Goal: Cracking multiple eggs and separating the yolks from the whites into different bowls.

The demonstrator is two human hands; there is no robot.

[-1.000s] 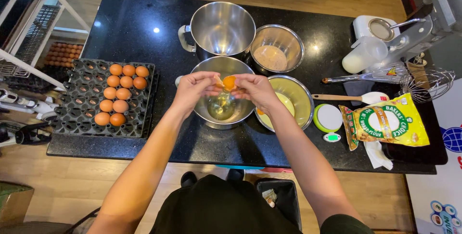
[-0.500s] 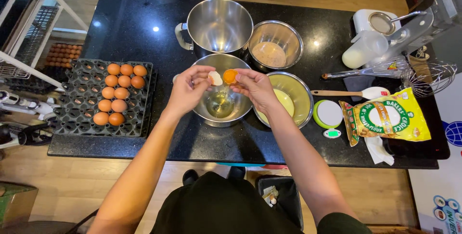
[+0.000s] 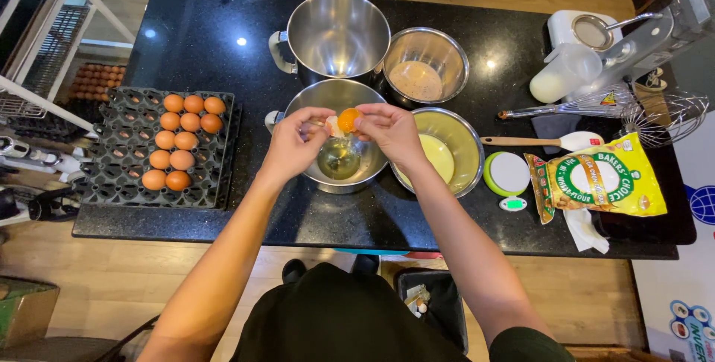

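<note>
The left hand (image 3: 294, 142) is closed on one half of a cracked eggshell (image 3: 330, 125), and the right hand (image 3: 391, 132) is closed on the other half, in which an orange yolk (image 3: 348, 119) is seen. Both halves are held close together above a steel bowl (image 3: 316, 97), in which clear egg white (image 3: 339, 162) is collected. Nearer the person, below the counter edge, a dark waste bin (image 3: 436, 304) is noted on the floor. Just right of the steel bowl, a second bowl (image 3: 468, 172) holding pale yellow liquid is placed. To the left, a black egg tray (image 3: 119, 172) with brown eggs (image 3: 179, 140) is set on the black counter (image 3: 208, 42). To the right, a round green scale (image 3: 508, 174) and a yellow flour bag (image 3: 599, 177) are recorded. Farther back, a large steel mixing bowl (image 3: 339, 36) and a smaller bowl (image 3: 424, 64) of brownish powder are placed side by side.
</note>
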